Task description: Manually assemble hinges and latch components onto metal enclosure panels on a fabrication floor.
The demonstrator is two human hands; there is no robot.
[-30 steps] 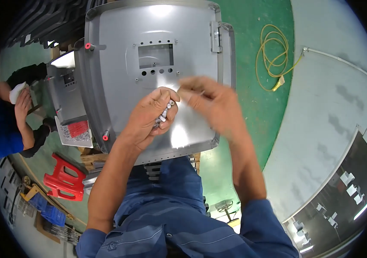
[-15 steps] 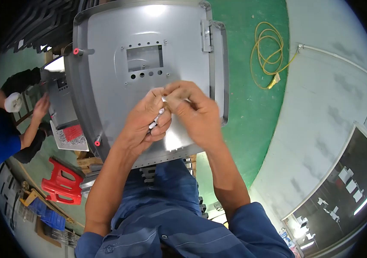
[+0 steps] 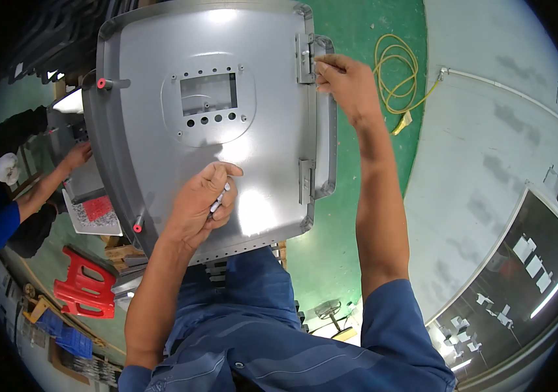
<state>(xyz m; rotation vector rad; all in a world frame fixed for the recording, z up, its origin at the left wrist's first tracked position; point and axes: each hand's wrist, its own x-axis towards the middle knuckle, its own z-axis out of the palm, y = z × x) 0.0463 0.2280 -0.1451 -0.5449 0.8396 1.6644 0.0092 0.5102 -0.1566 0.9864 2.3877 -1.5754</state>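
Note:
A large grey sheet-metal panel [image 3: 161,150] with a rectangular cut-out and a row of holes lies in front of me. My left hand [image 3: 202,201] rests on its lower middle, fingers closed around several small pale fasteners [image 3: 219,198]. My right hand [image 3: 346,78] is stretched to the panel's upper right edge, fingertips pinched at the top hinge bracket [image 3: 305,59]. A second hinge bracket [image 3: 305,181] sits lower on the same edge. Whether the right fingertips hold a fastener is too small to tell.
A coiled yellow cable [image 3: 399,75] lies on the green floor right of the panel. At the left another person [image 3: 4,202] in blue works on a grey box. A red plastic stool [image 3: 83,284] stands lower left. Red-tipped pegs [image 3: 102,83] stick out of the panel's left side.
My hands were together over the panel's middle, handling the fasteners. The right hand has since moved up and right to the top hinge; the left stayed low with the fasteners.

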